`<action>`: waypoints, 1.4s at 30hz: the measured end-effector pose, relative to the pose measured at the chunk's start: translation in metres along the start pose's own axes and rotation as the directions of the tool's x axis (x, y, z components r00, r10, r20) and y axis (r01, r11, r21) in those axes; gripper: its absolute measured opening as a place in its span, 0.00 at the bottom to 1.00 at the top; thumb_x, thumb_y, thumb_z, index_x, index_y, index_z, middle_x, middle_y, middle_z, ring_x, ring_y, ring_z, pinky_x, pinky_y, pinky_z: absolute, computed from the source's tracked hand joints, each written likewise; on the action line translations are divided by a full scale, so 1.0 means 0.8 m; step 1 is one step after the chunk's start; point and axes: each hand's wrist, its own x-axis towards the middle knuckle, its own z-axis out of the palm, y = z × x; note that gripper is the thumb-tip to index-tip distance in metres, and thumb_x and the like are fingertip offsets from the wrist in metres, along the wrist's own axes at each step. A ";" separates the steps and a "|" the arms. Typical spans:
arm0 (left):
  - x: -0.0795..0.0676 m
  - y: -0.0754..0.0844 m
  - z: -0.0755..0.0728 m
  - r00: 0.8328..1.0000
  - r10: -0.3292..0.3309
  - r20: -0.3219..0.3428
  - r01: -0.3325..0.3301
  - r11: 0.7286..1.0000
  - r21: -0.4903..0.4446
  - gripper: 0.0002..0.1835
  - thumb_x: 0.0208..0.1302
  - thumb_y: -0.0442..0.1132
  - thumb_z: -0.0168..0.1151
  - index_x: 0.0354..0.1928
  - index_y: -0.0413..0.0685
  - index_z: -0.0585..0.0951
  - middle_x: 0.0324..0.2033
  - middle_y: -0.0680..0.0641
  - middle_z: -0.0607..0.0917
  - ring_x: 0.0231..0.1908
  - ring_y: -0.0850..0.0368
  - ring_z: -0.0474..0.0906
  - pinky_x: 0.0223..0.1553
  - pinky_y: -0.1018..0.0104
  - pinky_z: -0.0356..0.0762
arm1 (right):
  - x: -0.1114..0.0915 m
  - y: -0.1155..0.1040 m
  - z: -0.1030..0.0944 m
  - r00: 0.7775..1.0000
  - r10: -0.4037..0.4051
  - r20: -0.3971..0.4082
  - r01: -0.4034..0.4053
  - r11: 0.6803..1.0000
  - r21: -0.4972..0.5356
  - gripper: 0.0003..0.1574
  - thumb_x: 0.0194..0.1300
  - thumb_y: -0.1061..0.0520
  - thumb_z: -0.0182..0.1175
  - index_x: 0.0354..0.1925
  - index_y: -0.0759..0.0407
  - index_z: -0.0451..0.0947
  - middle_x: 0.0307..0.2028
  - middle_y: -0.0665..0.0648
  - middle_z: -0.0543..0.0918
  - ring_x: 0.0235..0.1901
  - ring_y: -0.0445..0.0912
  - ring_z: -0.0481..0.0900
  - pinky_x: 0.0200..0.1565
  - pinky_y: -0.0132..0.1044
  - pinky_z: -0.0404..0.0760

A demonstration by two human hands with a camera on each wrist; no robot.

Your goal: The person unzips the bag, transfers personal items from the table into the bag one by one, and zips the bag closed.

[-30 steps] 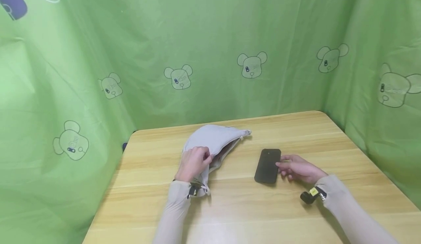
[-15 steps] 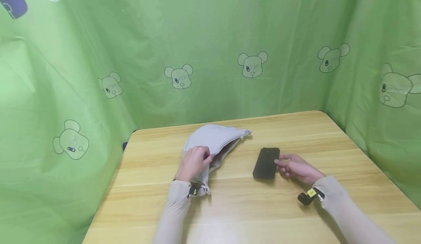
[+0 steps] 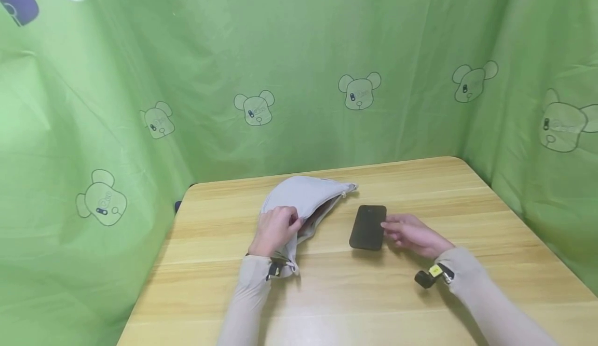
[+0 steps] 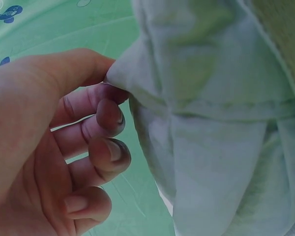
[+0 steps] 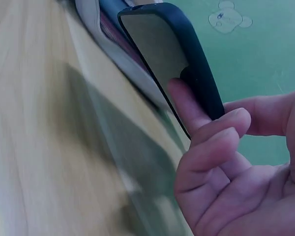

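A light grey fabric zip pouch (image 3: 301, 195) lies on the table, its mouth gaping toward the right. My left hand (image 3: 275, 229) pinches the edge of that mouth between thumb and index finger, as the left wrist view shows on the pouch cloth (image 4: 216, 162); the other fingers curl loosely below. To the right of the pouch, my right hand (image 3: 411, 234) pinches a smartphone (image 3: 368, 227) in a black case by its right edge. In the right wrist view the phone (image 5: 157, 44) is tilted above the table, with a shadow beneath and one finger against its screen side.
The wooden table (image 3: 327, 304) has its far edge close to a green curtain (image 3: 299, 50) printed with bear heads, which also hangs at both sides. A zipper pull (image 3: 344, 195) sits near the pouch's far tip. Each wrist wears a small strapped camera (image 3: 425, 279).
My right hand has carried the phone leftward and slightly away from me, closer to the pouch mouth. The left hand and the pouch have stayed in place.
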 end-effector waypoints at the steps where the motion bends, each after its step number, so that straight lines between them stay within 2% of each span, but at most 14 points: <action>1: 0.000 0.000 0.000 1.000 0.000 -0.001 0.000 1.000 0.002 0.13 0.69 0.49 0.66 0.26 0.56 0.82 0.23 0.57 0.83 0.24 0.61 0.75 0.26 0.67 0.71 | 0.001 -0.002 0.003 1.000 0.000 0.006 0.000 1.000 0.005 0.27 0.77 0.55 0.54 0.62 0.74 0.63 0.29 0.44 0.73 0.28 0.36 0.71 0.34 0.30 0.76; 3: 0.000 0.000 0.000 1.000 0.000 -0.004 0.000 1.000 0.005 0.13 0.68 0.49 0.66 0.26 0.56 0.82 0.22 0.57 0.83 0.24 0.61 0.75 0.26 0.67 0.71 | 0.003 -0.006 0.008 1.000 -0.004 0.024 0.004 1.000 0.013 0.39 0.77 0.55 0.54 0.70 0.80 0.52 0.30 0.44 0.73 0.28 0.36 0.70 0.34 0.30 0.75; 5: 0.000 -0.001 -0.001 1.000 -0.001 -0.008 0.001 1.000 0.006 0.13 0.68 0.49 0.66 0.25 0.57 0.82 0.22 0.57 0.83 0.23 0.62 0.75 0.25 0.67 0.70 | 0.005 -0.009 0.014 0.999 -0.008 0.046 0.007 1.000 0.025 0.45 0.77 0.56 0.53 0.74 0.82 0.43 0.30 0.44 0.73 0.29 0.35 0.70 0.35 0.29 0.75; 7: 0.000 -0.001 -0.001 1.000 -0.001 -0.015 0.001 1.000 0.006 0.13 0.68 0.48 0.66 0.24 0.57 0.82 0.21 0.58 0.82 0.23 0.62 0.74 0.25 0.67 0.69 | 0.009 -0.012 0.021 0.998 -0.016 0.065 0.013 0.999 0.042 0.43 0.77 0.57 0.53 0.73 0.82 0.46 0.30 0.44 0.72 0.28 0.36 0.69 0.34 0.29 0.74; 11: 0.000 -0.001 -0.002 0.999 -0.005 -0.034 0.005 1.000 0.010 0.12 0.67 0.48 0.66 0.25 0.57 0.82 0.22 0.57 0.83 0.23 0.62 0.74 0.24 0.68 0.68 | 0.017 -0.016 0.035 0.995 -0.032 0.097 0.025 0.998 0.064 0.24 0.77 0.58 0.53 0.61 0.74 0.63 0.30 0.45 0.71 0.28 0.37 0.68 0.34 0.29 0.72; 15: -0.001 0.000 -0.004 0.998 -0.009 -0.054 0.010 1.000 0.019 0.12 0.67 0.47 0.66 0.25 0.56 0.82 0.22 0.57 0.84 0.23 0.61 0.75 0.23 0.68 0.68 | 0.024 -0.018 0.050 0.992 -0.039 0.120 0.033 0.998 0.059 0.14 0.77 0.58 0.54 0.53 0.67 0.67 0.30 0.46 0.71 0.28 0.37 0.69 0.33 0.29 0.72; 28: -0.002 0.002 -0.006 0.993 -0.028 -0.111 0.032 0.999 0.036 0.12 0.67 0.48 0.66 0.25 0.56 0.81 0.22 0.56 0.84 0.21 0.59 0.75 0.22 0.65 0.67 | 0.050 -0.022 0.088 0.976 -0.068 0.206 0.045 0.992 0.114 0.09 0.77 0.61 0.52 0.51 0.63 0.69 0.30 0.45 0.72 0.27 0.37 0.69 0.31 0.27 0.70; 35: -0.003 0.001 -0.007 0.994 -0.030 -0.104 0.034 0.999 0.035 0.12 0.67 0.47 0.67 0.25 0.57 0.81 0.22 0.57 0.84 0.21 0.59 0.74 0.21 0.66 0.67 | 0.067 -0.029 0.099 0.966 -0.093 0.242 0.065 0.990 0.121 0.08 0.77 0.61 0.52 0.52 0.62 0.69 0.28 0.44 0.71 0.27 0.36 0.68 0.31 0.27 0.70; 42: -0.003 -0.001 -0.011 0.994 -0.034 -0.106 0.039 0.998 0.039 0.13 0.67 0.48 0.66 0.24 0.58 0.81 0.21 0.58 0.82 0.21 0.60 0.75 0.21 0.65 0.66 | 0.078 -0.046 0.106 0.963 -0.133 0.234 0.111 0.989 0.101 0.07 0.78 0.59 0.52 0.50 0.60 0.72 0.27 0.44 0.72 0.26 0.35 0.68 0.31 0.26 0.71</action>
